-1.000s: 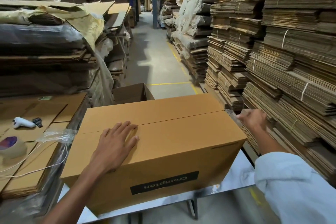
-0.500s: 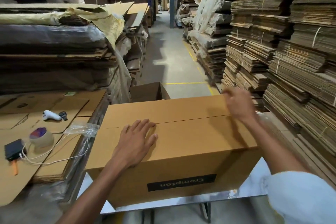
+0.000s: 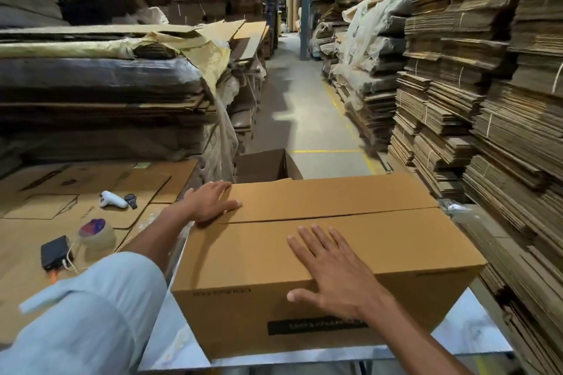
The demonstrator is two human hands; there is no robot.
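Holding the two top flaps shut is the step you are in now, as I judge it. The brown carton [image 3: 411,240] stands on the metal table [image 3: 475,335] right in front of you, black label side facing you. Your left hand [image 3: 210,202] lies flat on the far flap at the far-left corner, fingers straight, gripping nothing. Your right hand [image 3: 332,271] presses w/ spread fingers on the near flap, thumb over the front edge; also no grip, only palm pressure. The centre seam [image 3: 350,216] betw. the flaps looks closed, but no tape is on it yet.

Next move is probably to seal this seam. For that you need the tape roll [image 3: 97,233], which lies on the cardboard sheets [image 3: 36,213] to your left, well apart from the carton and near a black device [image 3: 54,251] w/ a white cable. One hand must leave the carton to fetch it, and the left hand is nearer. Put the other hand across the seam, otherwise the flaps may spring up. Take care also that the carton does not slide, as the table top looks smooth.
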